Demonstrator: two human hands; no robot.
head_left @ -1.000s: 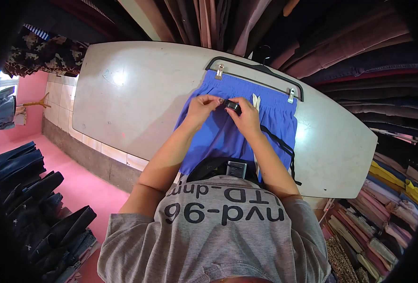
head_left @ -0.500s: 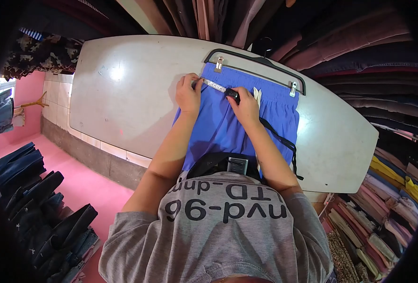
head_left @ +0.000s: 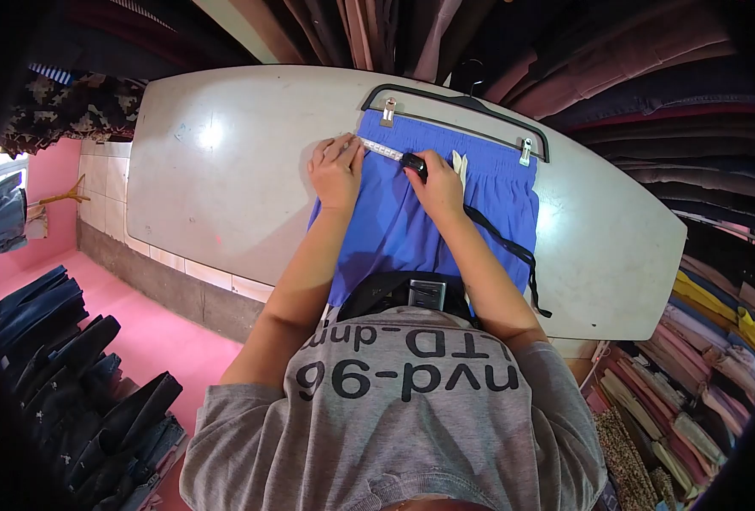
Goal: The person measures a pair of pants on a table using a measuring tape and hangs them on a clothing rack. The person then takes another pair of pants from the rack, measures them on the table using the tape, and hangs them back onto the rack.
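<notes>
Blue shorts (head_left: pixel 394 196) with a gathered elastic waistband lie flat on a pale table, clipped to a black hanger (head_left: pixel 458 100) by two metal clips. My right hand (head_left: pixel 439 186) is closed around a small black tape measure (head_left: pixel 415 165) resting over the shorts. From its case a short length of white blade runs left, just below the waistband. At the waistband's left side, my left hand (head_left: pixel 336 175) pinches the blade's end, its tip hidden by the fingers. A pale drawstring (head_left: pixel 459 163) shows beside my right hand, and a black cord (head_left: pixel 509 247) trails across the shorts.
The pale table (head_left: pixel 215 187) has rounded edges. Garments hang beyond its far edge. Folded clothes (head_left: pixel 701 341) are stacked on the right, and dark jeans (head_left: pixel 79 383) stand at lower left above a pink floor (head_left: pixel 156 298).
My left hand has shifted slightly left, with its fingers lying a little flatter at the blade's end. The tape measure stays stretched along the waistband, and the whole view has shifted slightly.
</notes>
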